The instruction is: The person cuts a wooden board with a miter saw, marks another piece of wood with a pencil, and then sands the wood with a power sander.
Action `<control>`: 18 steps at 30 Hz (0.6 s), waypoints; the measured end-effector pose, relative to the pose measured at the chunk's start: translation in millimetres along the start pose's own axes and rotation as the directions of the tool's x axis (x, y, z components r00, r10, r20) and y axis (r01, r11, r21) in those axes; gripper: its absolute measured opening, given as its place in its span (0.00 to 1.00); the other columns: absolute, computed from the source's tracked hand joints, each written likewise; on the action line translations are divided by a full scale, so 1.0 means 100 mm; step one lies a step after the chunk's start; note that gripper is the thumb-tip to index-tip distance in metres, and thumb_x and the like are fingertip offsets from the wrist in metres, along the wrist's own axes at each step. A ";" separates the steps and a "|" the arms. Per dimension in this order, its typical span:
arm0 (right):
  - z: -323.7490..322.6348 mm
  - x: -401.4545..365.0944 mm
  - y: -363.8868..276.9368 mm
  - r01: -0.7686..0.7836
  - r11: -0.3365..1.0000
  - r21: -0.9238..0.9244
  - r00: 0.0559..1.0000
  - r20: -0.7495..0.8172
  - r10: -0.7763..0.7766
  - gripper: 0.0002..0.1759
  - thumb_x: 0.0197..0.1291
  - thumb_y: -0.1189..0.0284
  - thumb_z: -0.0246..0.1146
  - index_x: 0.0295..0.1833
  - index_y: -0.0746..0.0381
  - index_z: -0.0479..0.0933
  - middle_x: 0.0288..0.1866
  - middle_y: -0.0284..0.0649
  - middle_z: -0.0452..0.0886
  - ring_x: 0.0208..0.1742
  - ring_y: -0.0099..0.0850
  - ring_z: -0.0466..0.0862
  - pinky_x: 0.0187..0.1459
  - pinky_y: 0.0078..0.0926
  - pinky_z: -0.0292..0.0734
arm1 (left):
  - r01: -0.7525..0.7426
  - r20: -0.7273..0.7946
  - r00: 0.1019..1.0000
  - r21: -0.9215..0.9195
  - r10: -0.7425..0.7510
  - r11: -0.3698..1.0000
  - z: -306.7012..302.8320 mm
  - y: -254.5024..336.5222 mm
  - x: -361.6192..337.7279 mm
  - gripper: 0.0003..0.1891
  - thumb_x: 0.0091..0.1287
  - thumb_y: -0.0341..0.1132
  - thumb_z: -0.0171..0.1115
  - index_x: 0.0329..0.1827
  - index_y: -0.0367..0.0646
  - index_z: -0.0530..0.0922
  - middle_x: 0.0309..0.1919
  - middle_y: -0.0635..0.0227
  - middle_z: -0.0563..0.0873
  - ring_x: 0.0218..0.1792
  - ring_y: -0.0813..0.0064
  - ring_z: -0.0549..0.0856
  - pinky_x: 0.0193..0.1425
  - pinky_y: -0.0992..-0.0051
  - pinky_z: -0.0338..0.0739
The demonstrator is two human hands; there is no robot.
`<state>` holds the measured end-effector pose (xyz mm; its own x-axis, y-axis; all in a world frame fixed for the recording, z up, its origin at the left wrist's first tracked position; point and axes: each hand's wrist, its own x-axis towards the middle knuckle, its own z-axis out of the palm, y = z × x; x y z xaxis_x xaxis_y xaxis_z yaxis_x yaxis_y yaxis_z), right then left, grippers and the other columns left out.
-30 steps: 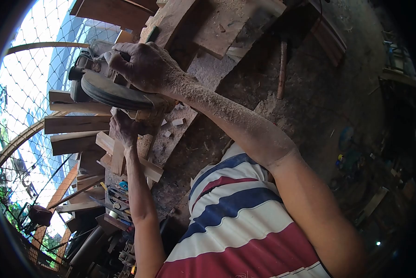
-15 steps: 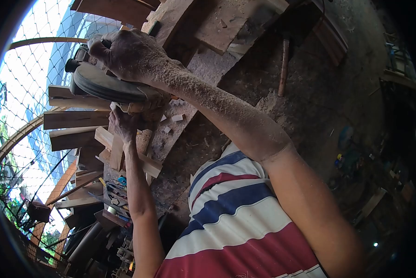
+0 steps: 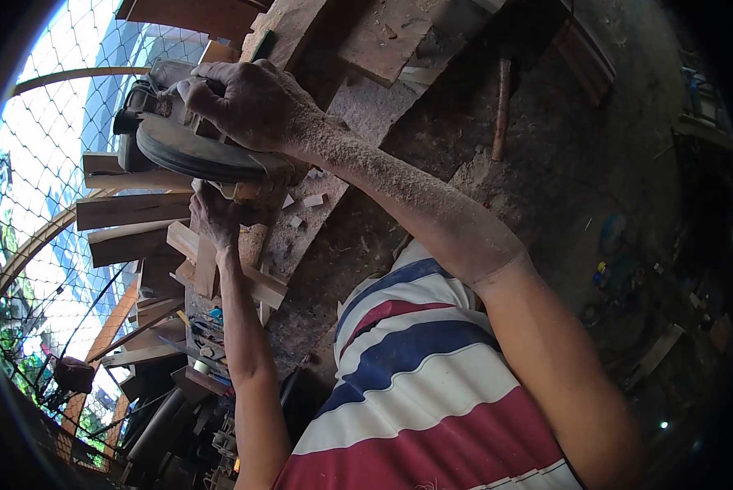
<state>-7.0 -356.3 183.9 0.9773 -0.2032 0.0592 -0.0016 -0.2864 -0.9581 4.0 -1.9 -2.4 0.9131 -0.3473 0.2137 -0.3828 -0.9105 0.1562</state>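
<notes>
My right hand point(image 3: 248, 102), its forearm coated in sawdust, is closed round the handle of a power saw point(image 3: 195, 155) with a rounded dark guard. Just below the guard is my left hand point(image 3: 214, 214), fingers bent and closed at the saw's base. A pale edge shows beside those fingers, but I cannot make out what they hold. Under my left wrist lie crossed light wood pieces point(image 3: 267, 287). Small wood offcuts point(image 3: 313, 199) are scattered on the dusty bench point(image 3: 334, 155) to the right of the saw.
A hammer point(image 3: 502, 110) lies on the dark surface at the upper right. Boards point(image 3: 134, 211) stick out at the left along a wire mesh point(image 3: 56, 122). Hand tools point(image 3: 207, 331) are heaped at the lower left, and thick planks point(image 3: 387, 45) lie at the top.
My right hand and the saw have shifted slightly right and down, showing more of the motor housing. My left hand has stayed nearly in place.
</notes>
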 end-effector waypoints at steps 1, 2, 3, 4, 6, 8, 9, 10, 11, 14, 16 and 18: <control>0.00 0.00 0.01 0.003 1.000 0.000 1.000 0.008 -0.003 0.49 0.81 0.30 0.44 0.63 0.67 0.88 0.40 0.52 0.94 0.49 0.51 0.97 0.57 0.54 0.93 | -0.006 -0.010 1.000 -0.006 0.006 1.000 0.02 -0.02 -0.01 0.49 0.50 0.42 0.77 0.82 0.48 0.72 0.61 0.50 0.85 0.63 0.40 0.83 0.66 0.44 0.78; -0.02 -0.01 0.00 0.003 1.000 0.016 1.000 0.019 -0.003 0.49 0.81 0.30 0.44 0.63 0.67 0.88 0.41 0.53 0.94 0.49 0.51 0.97 0.57 0.53 0.93 | -0.003 -0.004 1.000 -0.010 0.003 1.000 0.01 -0.01 -0.01 0.50 0.50 0.42 0.77 0.82 0.48 0.72 0.62 0.50 0.85 0.64 0.40 0.83 0.66 0.44 0.78; -0.05 -0.02 -0.02 0.002 0.999 0.032 1.000 0.031 -0.003 0.49 0.81 0.31 0.45 0.63 0.68 0.88 0.42 0.53 0.94 0.49 0.52 0.97 0.57 0.53 0.93 | 0.000 0.003 1.000 -0.015 0.000 1.000 0.00 -0.01 -0.01 0.50 0.49 0.42 0.78 0.82 0.48 0.72 0.62 0.50 0.85 0.64 0.40 0.83 0.67 0.44 0.78; -0.06 -0.03 -0.03 0.003 0.999 0.047 0.999 0.042 -0.005 0.49 0.81 0.31 0.45 0.63 0.68 0.87 0.43 0.54 0.94 0.50 0.52 0.97 0.57 0.53 0.93 | 0.003 0.009 1.000 -0.019 -0.003 1.000 -0.01 -0.01 -0.01 0.51 0.49 0.42 0.78 0.83 0.49 0.71 0.62 0.50 0.84 0.64 0.40 0.83 0.67 0.44 0.78; 0.00 -0.02 0.04 0.034 0.999 0.025 0.999 0.003 -0.034 0.49 0.82 0.32 0.45 0.64 0.68 0.87 0.45 0.56 0.94 0.51 0.53 0.96 0.58 0.52 0.92 | 0.019 0.038 0.999 -0.010 -0.019 1.000 -0.03 0.00 -0.01 0.52 0.48 0.41 0.78 0.83 0.49 0.71 0.62 0.51 0.84 0.65 0.41 0.82 0.68 0.44 0.78; 0.03 -0.03 0.08 0.050 0.999 0.014 0.999 -0.018 -0.050 0.48 0.82 0.32 0.44 0.64 0.68 0.87 0.49 0.58 0.94 0.52 0.54 0.96 0.60 0.51 0.92 | 0.026 0.053 0.998 0.000 -0.026 1.000 -0.03 0.00 -0.02 0.52 0.49 0.42 0.79 0.84 0.49 0.71 0.62 0.51 0.84 0.65 0.41 0.82 0.68 0.44 0.78; 0.03 -0.03 0.10 0.052 0.999 0.015 0.998 -0.019 -0.052 0.49 0.82 0.32 0.44 0.65 0.68 0.87 0.51 0.59 0.94 0.53 0.54 0.96 0.61 0.51 0.91 | 0.025 0.054 0.998 0.005 -0.026 1.000 -0.03 0.00 -0.02 0.52 0.49 0.43 0.80 0.83 0.48 0.71 0.62 0.51 0.84 0.65 0.41 0.82 0.67 0.44 0.78; 0.04 -0.03 0.11 0.054 0.998 0.016 0.998 -0.019 -0.053 0.49 0.82 0.32 0.44 0.65 0.68 0.88 0.53 0.59 0.93 0.55 0.55 0.96 0.62 0.51 0.91 | 0.025 0.054 0.998 0.010 -0.026 1.000 -0.02 -0.01 -0.01 0.52 0.49 0.44 0.80 0.83 0.48 0.71 0.63 0.51 0.84 0.65 0.41 0.82 0.67 0.44 0.78; 0.02 -0.04 0.09 0.039 0.999 0.033 0.999 -0.010 -0.038 0.49 0.81 0.32 0.45 0.66 0.68 0.87 0.56 0.59 0.93 0.56 0.54 0.95 0.64 0.50 0.90 | 0.013 0.045 0.999 0.007 -0.014 1.000 -0.02 -0.02 -0.01 0.52 0.50 0.45 0.81 0.83 0.48 0.71 0.62 0.51 0.84 0.65 0.41 0.82 0.67 0.44 0.78; -0.01 -0.07 0.07 -0.004 0.996 0.086 1.000 0.006 0.003 0.48 0.80 0.32 0.49 0.69 0.68 0.87 0.62 0.58 0.92 0.61 0.53 0.94 0.67 0.47 0.89 | -0.010 0.031 0.999 0.007 0.010 1.000 -0.01 -0.04 -0.02 0.52 0.50 0.49 0.83 0.83 0.49 0.72 0.62 0.52 0.84 0.64 0.41 0.83 0.66 0.44 0.79; 0.01 -0.08 0.10 -0.023 0.993 0.114 1.000 0.002 0.022 0.48 0.79 0.32 0.51 0.70 0.68 0.86 0.64 0.58 0.92 0.64 0.51 0.94 0.68 0.46 0.89 | -0.014 0.038 0.999 0.016 0.014 1.000 -0.01 -0.04 -0.01 0.52 0.51 0.51 0.84 0.82 0.49 0.72 0.62 0.52 0.85 0.63 0.41 0.83 0.65 0.44 0.79; -0.02 -0.11 0.10 -0.037 0.992 0.123 0.999 0.011 0.036 0.48 0.78 0.32 0.53 0.71 0.67 0.86 0.65 0.58 0.92 0.66 0.50 0.94 0.69 0.45 0.89 | -0.028 0.036 0.999 0.001 0.028 1.000 -0.03 -0.05 -0.02 0.52 0.51 0.50 0.84 0.82 0.49 0.72 0.61 0.52 0.85 0.63 0.41 0.84 0.65 0.44 0.79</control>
<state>-18.0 -358.6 173.9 0.9789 -0.2033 0.0214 -0.0118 -0.1610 -0.9869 3.7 3.5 -1.0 0.9064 -0.3806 0.1832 -0.4083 -0.9006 0.1492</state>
